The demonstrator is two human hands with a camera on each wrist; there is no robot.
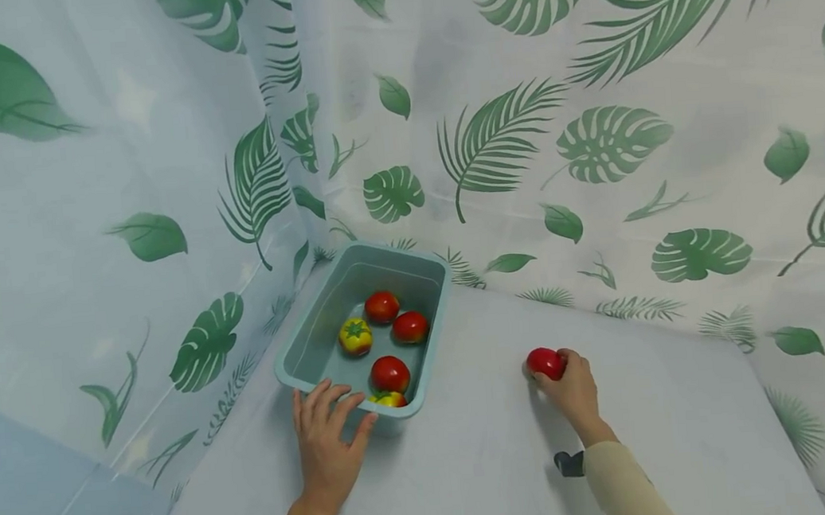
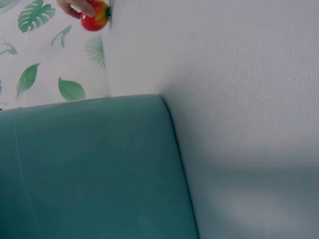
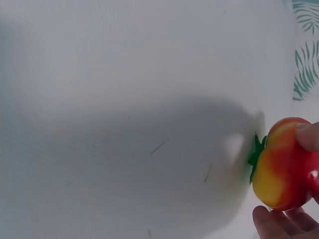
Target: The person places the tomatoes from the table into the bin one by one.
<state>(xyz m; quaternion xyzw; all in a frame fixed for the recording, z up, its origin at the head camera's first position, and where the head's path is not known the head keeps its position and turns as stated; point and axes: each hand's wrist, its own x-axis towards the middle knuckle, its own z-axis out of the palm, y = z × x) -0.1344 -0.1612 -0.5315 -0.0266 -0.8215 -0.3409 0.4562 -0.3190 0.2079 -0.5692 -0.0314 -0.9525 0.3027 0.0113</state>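
My right hand (image 1: pixel 573 394) pinches a shiny tomato (image 1: pixel 544 363) between thumb and fingers, low over the right part of the table. In the right wrist view this tomato (image 3: pixel 279 169) is red blending to yellow, its green leafy top turned toward the tabletop. To the left stands a blue-green plastic bin (image 1: pixel 432 352) holding several tomatoes, among them a red one (image 1: pixel 382 307) and a yellow one (image 1: pixel 356 337) with a green top. My left hand (image 1: pixel 328 447) rests its spread fingers at the bin's near rim. The bin's outer wall (image 2: pixel 89 169) fills much of the left wrist view.
A white cloth-like surface covers the table (image 1: pixel 484 460). Behind and to the left hang white curtains (image 1: pixel 513 258) printed with green leaves, and the bin's far end stands close to them. Small dark camera mounts (image 1: pixel 569 463) show at both wrists.
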